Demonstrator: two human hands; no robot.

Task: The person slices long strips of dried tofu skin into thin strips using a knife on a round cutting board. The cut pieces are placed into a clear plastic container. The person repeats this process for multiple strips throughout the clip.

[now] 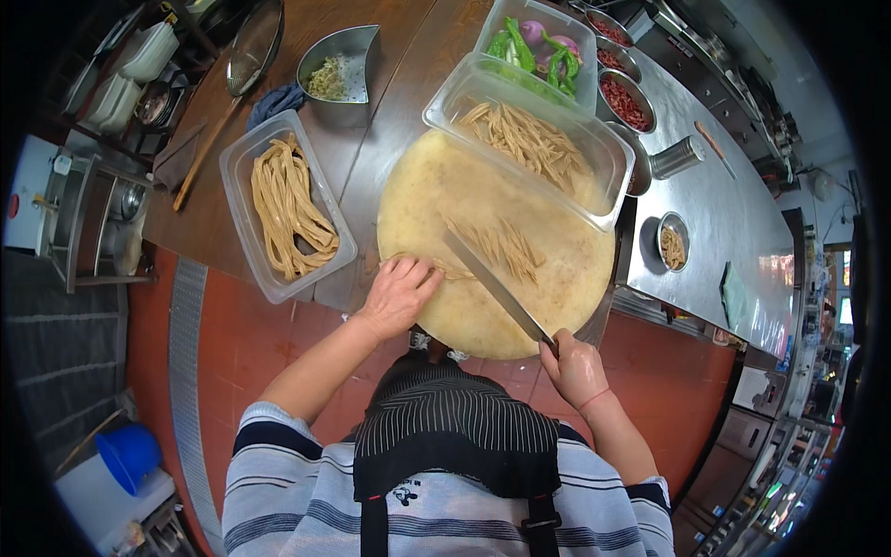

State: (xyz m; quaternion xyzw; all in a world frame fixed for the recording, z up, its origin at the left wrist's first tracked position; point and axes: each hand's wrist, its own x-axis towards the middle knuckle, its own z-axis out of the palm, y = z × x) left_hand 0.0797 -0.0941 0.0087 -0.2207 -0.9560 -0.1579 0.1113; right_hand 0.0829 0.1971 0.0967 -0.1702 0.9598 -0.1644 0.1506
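My right hand (578,369) grips the handle of a cleaver (494,282), its blade slanting up and left across a round chopping board (480,327). At the board's left edge, my left hand (405,292) holds down a tan strip, likely soaked tofu skin (454,270); most of it is hidden under the fingers. Its visible end lies just left of the blade. Beyond the blade are slant-cut pieces (511,250) in a loose row. A clear plastic tub of cut pieces (532,143) rests partly over the board's far side.
Left of the board, a plastic tub (233,174) holds long uncut strips. Behind stand a curved metal container (348,104), a long-handled strainer (254,49) and a tub of peppers and onions (532,52). Bowls of red pieces (624,101) and a metal shaker (676,157) stand at right.
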